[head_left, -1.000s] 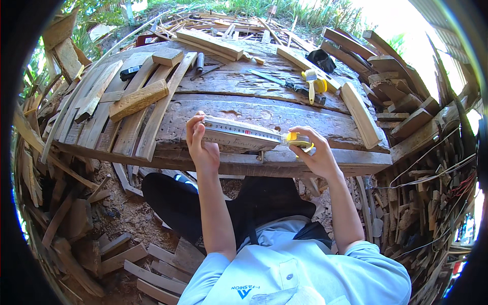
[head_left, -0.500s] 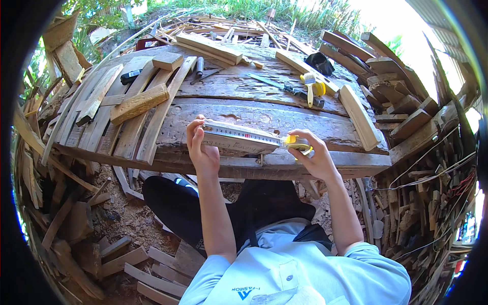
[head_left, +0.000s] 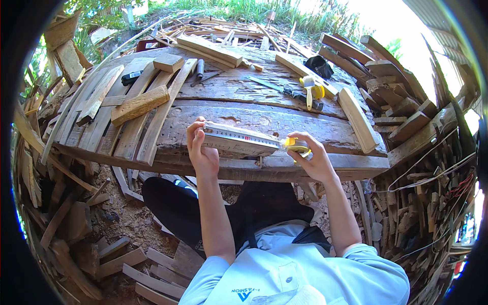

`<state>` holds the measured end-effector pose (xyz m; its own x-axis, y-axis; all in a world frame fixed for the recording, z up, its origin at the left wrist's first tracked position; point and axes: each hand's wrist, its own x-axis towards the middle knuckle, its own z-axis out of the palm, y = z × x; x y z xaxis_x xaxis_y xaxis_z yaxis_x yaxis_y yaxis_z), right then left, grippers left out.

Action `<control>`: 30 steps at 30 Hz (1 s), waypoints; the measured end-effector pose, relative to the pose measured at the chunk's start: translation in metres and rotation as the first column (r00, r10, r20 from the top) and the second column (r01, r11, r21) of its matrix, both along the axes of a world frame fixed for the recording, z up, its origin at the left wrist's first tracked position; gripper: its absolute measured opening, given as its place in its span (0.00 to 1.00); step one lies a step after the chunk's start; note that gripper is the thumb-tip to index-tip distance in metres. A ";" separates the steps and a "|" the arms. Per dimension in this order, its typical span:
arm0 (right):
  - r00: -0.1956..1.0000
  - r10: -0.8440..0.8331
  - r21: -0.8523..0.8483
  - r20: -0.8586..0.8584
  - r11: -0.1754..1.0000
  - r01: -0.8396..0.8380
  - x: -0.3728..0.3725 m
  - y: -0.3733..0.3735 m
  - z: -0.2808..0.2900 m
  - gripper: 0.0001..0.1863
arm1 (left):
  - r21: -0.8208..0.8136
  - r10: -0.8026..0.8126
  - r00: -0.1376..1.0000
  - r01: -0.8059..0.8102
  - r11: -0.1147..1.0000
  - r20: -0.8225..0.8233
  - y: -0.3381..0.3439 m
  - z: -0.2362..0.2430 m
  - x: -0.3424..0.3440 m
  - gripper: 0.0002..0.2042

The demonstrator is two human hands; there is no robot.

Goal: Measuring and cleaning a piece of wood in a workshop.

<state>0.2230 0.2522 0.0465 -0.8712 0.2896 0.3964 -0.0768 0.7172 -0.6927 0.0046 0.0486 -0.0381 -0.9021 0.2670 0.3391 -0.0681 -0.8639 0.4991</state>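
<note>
A short wooden block (head_left: 238, 148) lies near the front edge of the wooden workbench (head_left: 213, 113). Along its top edge runs the pulled-out blade of a tape measure (head_left: 297, 146). Closed at the block's left end, my left hand (head_left: 205, 155) pinches the tape's tip against the wood, with the fingers partly hidden behind it. At the other end, my right hand (head_left: 316, 156) grips the yellow tape case between thumb and fingers. Beyond the block are a handsaw (head_left: 268, 84), a paintbrush (head_left: 308, 92) and a round yellow object (head_left: 318, 91).
Several planks (head_left: 133, 127) and a thick wood piece (head_left: 140, 104) cover the bench's left side. A loose board (head_left: 358, 120) lies at the right, with a black bundle (head_left: 318, 67) farther back. Stacked scrap wood (head_left: 406, 101) rises on the right; offcuts (head_left: 157, 279) litter the ground.
Both hands keep their hold on the block and tape measure, nearly still. The view has shifted very slightly.
</note>
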 end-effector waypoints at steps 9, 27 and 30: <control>1.000 -0.022 0.020 -0.009 1.000 0.022 0.004 0.000 -0.003 0.20 | -0.040 0.038 0.999 -0.037 0.999 0.016 0.005 -0.006 -0.003 0.12; 0.999 -0.011 -0.020 0.032 1.000 0.012 0.007 0.003 -0.003 0.22 | -0.033 0.036 0.998 -0.038 0.999 -0.058 0.000 0.010 0.007 0.11; 1.000 -0.010 -0.005 0.028 1.000 0.011 0.007 0.003 -0.004 0.21 | -0.057 0.051 0.997 -0.055 0.997 -0.064 -0.001 0.011 0.008 0.12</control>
<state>0.2300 0.2550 0.0423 -0.8787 0.3010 0.3706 -0.0500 0.7140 -0.6984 0.0122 0.0472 -0.0275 -0.8929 0.2403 0.3807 0.0103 -0.8344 0.5510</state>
